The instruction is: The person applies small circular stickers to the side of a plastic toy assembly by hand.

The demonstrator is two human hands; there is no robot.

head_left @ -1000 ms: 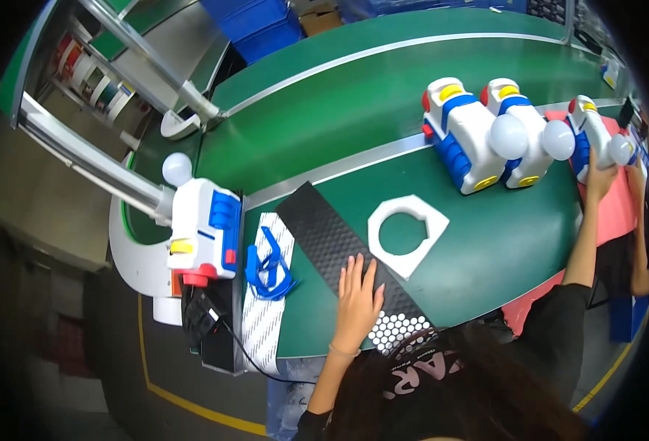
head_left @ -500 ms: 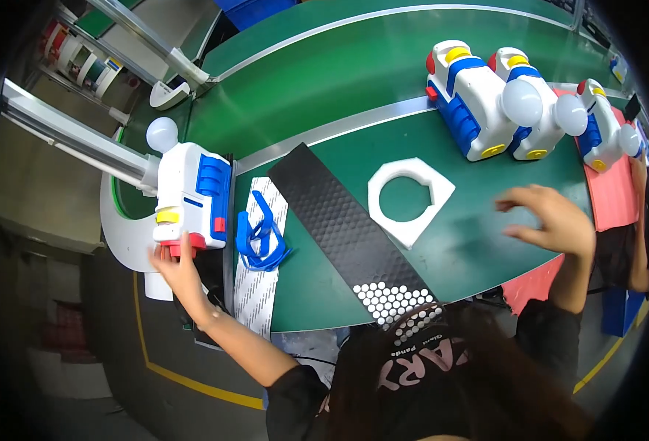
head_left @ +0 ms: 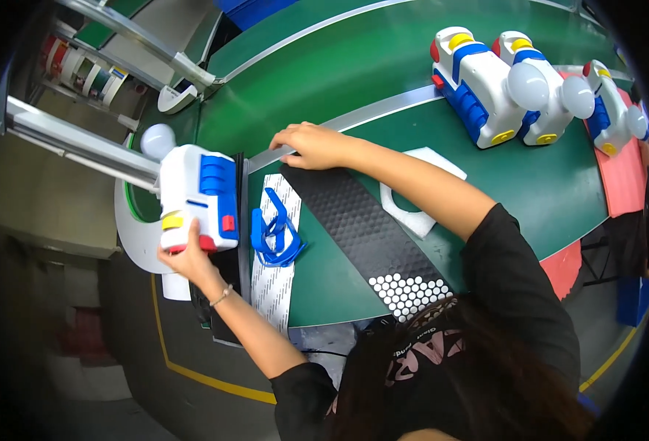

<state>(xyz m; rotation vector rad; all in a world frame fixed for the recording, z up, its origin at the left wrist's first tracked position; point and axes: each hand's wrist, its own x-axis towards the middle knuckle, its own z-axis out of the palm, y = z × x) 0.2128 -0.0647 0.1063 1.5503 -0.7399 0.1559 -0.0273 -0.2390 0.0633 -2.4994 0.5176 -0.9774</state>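
My left hand (head_left: 192,261) is closed around the lower red end of a white plastic toy (head_left: 182,187) with blue, yellow and red parts, its thumb lying on the front. A white ball tops that toy at the left edge of the bench. My right hand (head_left: 313,145) reaches across to the far end of a black textured strip (head_left: 354,217), thumb and fingers apart and holding nothing I can see. Round white dots cover the strip's near end. Partly behind my right forearm lies a white ring-shaped block (head_left: 412,219). Between toy and strip sits a blue strap-like piece (head_left: 276,239) on a printed white sheet (head_left: 271,294).
Several similar white toys (head_left: 478,88) with white balls stand at the back right of the green bench (head_left: 530,187). Pink sheets (head_left: 622,176) hang at the right edge. A metal rail (head_left: 82,140) slants in from the left.
My right hand has swept left from the right side of the bench to the black strip's far end. My left hand has closed more on the toy. The view has shifted slightly.
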